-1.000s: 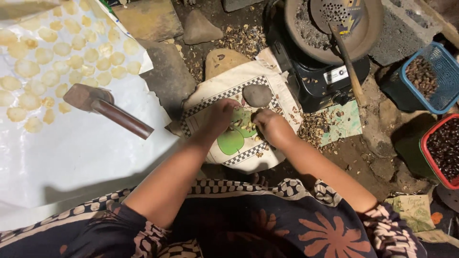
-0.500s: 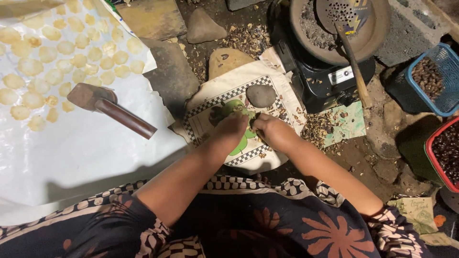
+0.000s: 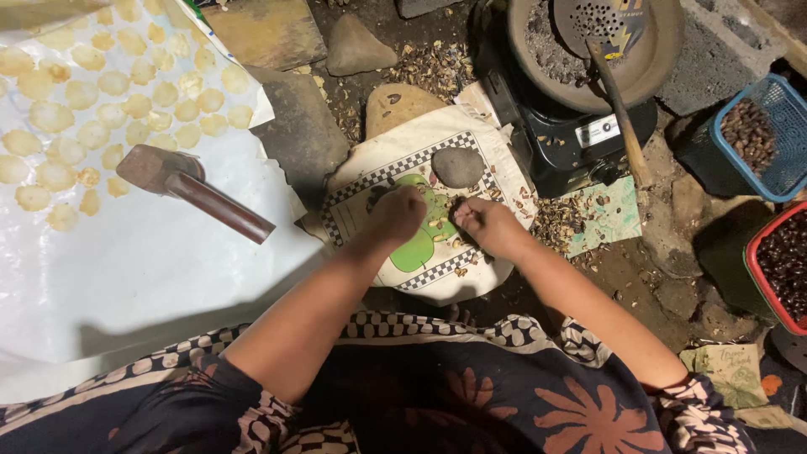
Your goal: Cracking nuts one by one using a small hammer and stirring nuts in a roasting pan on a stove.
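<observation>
Dirt floor: stove (image 3: 580,126), baskets (image 3: 761,139), mallet (image 3: 193,189) ring both hands (image 3: 445,219).

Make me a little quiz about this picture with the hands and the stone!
1. True or false: the grey stone rests on the checkered cloth.
2. What lies on the white sheet beside the flat pale discs? A spoon, B wooden mallet, C cup.
3. Which hand is nearer the blue basket?

Key:
1. True.
2. B.
3. The right hand; the left hand is nearer the sheet.
</observation>
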